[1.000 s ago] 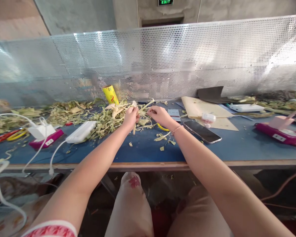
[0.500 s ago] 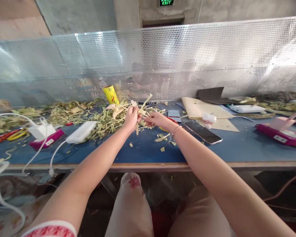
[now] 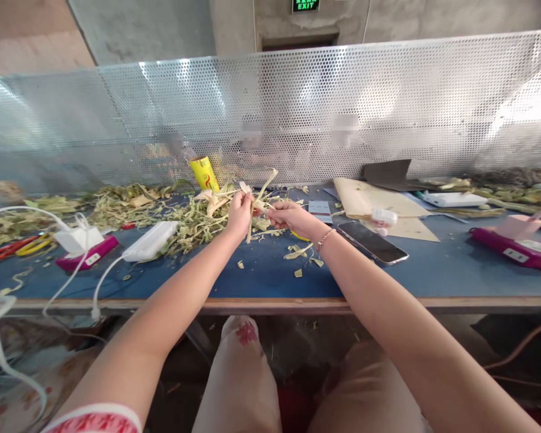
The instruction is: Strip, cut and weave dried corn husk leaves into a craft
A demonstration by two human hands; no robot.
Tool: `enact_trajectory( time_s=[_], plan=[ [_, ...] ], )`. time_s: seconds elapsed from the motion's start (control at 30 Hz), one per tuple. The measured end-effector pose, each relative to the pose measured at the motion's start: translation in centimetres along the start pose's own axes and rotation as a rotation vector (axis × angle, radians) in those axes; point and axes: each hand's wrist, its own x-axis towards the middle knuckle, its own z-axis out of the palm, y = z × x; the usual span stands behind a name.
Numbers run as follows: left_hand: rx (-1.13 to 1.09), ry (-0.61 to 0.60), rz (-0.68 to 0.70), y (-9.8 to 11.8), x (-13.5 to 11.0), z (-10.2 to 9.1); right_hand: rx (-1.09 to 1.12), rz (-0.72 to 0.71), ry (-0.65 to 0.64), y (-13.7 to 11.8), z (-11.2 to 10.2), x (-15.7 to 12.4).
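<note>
My left hand (image 3: pixel 238 214) is closed around a small bunch of pale green leaf strips (image 3: pixel 261 186), held just above the blue table (image 3: pixel 261 276). My right hand (image 3: pixel 288 214) pinches the same strips from the right, close against the left hand. Strip ends stick up and hang down between the two hands. A heap of similar dried leaf strips (image 3: pixel 193 219) lies on the table right behind and left of my hands. Small cut scraps (image 3: pixel 303 255) lie under my right wrist.
A black phone (image 3: pixel 372 242) and white earbud case (image 3: pixel 382 216) lie right of my hand, on tan paper (image 3: pixel 374 201). A yellow roll (image 3: pixel 203 173) stands behind. White power bank (image 3: pixel 151 240), cables, pink devices (image 3: pixel 85 257), scissors (image 3: pixel 13 248) sit left. A perforated metal screen (image 3: pixel 388 102) backs the table.
My right hand moved left from a short gap to meet my left hand on the strips. The strip ends have turned more upright.
</note>
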Motion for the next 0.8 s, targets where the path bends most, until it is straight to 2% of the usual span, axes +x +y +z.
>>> enact_trajectory(
  time_s=[0.47,0.8],
  plan=[
    [0.069,0.057,0.057,-0.9,0.4,-0.6,-0.079,-0.072,-0.220,0.2,-0.7,-0.1],
    [0.005,0.115,-0.022,0.0,-0.2,-0.4,-0.096,-0.068,-0.317,0.0,-1.0,-0.2]
  ],
)
